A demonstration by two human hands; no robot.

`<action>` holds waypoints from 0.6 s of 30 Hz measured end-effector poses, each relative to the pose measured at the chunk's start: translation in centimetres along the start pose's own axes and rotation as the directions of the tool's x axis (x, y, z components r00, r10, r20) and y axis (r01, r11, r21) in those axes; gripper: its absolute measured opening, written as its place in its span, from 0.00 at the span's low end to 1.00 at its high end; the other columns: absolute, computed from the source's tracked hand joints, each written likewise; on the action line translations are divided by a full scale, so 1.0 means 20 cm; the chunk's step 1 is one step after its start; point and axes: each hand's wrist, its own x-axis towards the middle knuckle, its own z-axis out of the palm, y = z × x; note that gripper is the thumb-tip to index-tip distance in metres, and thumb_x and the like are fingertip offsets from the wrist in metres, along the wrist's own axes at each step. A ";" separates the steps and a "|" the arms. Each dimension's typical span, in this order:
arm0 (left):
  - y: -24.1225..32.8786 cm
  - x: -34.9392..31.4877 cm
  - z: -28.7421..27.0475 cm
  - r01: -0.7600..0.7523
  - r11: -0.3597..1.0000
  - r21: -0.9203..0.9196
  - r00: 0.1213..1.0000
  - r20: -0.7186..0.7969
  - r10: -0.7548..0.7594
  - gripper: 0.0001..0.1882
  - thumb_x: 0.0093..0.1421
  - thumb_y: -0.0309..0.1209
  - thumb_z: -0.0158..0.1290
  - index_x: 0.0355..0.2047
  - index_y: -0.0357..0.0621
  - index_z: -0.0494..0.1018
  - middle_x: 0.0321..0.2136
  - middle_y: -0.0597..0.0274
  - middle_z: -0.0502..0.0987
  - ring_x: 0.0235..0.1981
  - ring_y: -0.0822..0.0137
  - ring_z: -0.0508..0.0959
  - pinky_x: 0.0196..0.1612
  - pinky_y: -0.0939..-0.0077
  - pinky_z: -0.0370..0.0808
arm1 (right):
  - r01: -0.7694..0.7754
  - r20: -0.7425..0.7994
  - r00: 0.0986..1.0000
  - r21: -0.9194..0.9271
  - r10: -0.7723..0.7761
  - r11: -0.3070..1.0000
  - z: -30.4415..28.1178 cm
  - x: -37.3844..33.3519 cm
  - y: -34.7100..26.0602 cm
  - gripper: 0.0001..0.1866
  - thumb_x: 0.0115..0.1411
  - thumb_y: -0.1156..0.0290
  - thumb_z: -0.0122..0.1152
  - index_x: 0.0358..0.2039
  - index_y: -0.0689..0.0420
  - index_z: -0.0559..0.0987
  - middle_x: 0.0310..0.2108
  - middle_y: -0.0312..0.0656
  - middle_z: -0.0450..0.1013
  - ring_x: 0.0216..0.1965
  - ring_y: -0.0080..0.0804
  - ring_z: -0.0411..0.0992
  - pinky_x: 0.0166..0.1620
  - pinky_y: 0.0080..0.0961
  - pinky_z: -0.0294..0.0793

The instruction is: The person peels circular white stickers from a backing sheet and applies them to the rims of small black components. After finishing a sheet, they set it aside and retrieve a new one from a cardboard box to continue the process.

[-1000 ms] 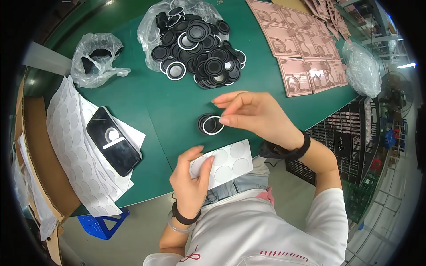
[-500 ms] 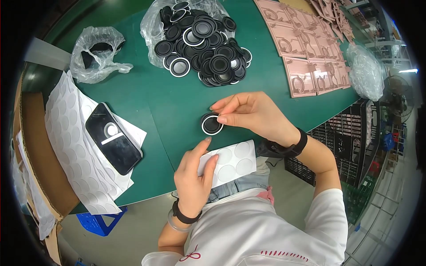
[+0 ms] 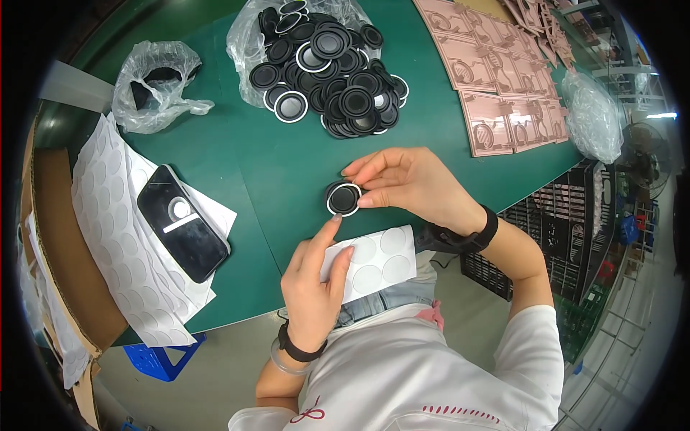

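Below disc pile (image 3: 327,68): right hand (image 3: 406,179) pinching ringed disc (image 3: 343,199); left hand (image 3: 313,287) gripping sticker sheet (image 3: 370,262), forefinger touching disc. Sticker application step, likely; pressing flat next.

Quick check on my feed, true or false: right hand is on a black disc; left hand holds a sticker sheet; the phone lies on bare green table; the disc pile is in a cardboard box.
1. The right hand pinches a black disc: true.
2. The left hand holds a sticker sheet: true.
3. The phone lies on bare table: false, it rests on white sheets.
4. The disc pile is in a box: false, it sits on an open clear bag.
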 end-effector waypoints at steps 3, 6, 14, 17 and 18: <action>0.00 0.00 0.00 -0.001 1.000 0.000 1.000 0.000 0.001 0.22 0.57 0.25 0.61 0.53 0.46 0.74 0.31 0.53 0.77 0.27 0.58 0.77 0.29 0.69 0.73 | 0.057 0.027 0.998 -0.026 -0.056 0.998 0.00 0.00 0.02 0.12 0.53 0.84 0.67 0.38 0.65 0.77 0.52 0.49 0.72 0.49 0.31 0.75 0.53 0.24 0.75; -0.01 0.00 0.00 -0.024 1.000 -0.004 1.000 -0.008 0.024 0.23 0.57 0.25 0.61 0.53 0.46 0.74 0.31 0.53 0.77 0.27 0.58 0.77 0.29 0.69 0.73 | 0.117 -0.016 0.992 -0.187 -0.122 0.975 0.02 0.00 0.02 0.18 0.50 0.83 0.70 0.42 0.63 0.75 0.50 0.45 0.73 0.48 0.29 0.75 0.52 0.24 0.75; 0.01 0.00 -0.02 0.060 0.997 0.050 0.996 0.062 -0.063 0.29 0.55 0.23 0.61 0.59 0.44 0.70 0.29 0.56 0.77 0.28 0.63 0.77 0.34 0.71 0.74 | 0.386 0.102 0.915 -0.509 -0.391 0.769 0.05 -0.03 -0.03 0.23 0.47 0.79 0.74 0.44 0.58 0.75 0.44 0.36 0.74 0.40 0.25 0.72 0.43 0.23 0.73; 0.02 0.01 -0.01 0.068 0.997 0.038 0.996 0.062 -0.071 0.32 0.55 0.23 0.62 0.61 0.45 0.68 0.27 0.57 0.76 0.27 0.64 0.76 0.33 0.72 0.74 | 0.371 0.121 0.925 -0.489 -0.360 0.789 0.05 0.01 -0.02 0.23 0.47 0.78 0.74 0.44 0.57 0.75 0.42 0.36 0.74 0.39 0.25 0.72 0.42 0.23 0.72; 0.02 0.01 -0.01 0.074 0.997 0.031 0.995 0.061 -0.075 0.33 0.54 0.23 0.62 0.62 0.46 0.67 0.26 0.58 0.75 0.26 0.64 0.76 0.32 0.72 0.73 | 0.363 0.132 0.930 -0.479 -0.343 0.799 0.05 0.02 -0.02 0.23 0.47 0.78 0.74 0.44 0.57 0.75 0.42 0.35 0.74 0.39 0.25 0.72 0.41 0.23 0.72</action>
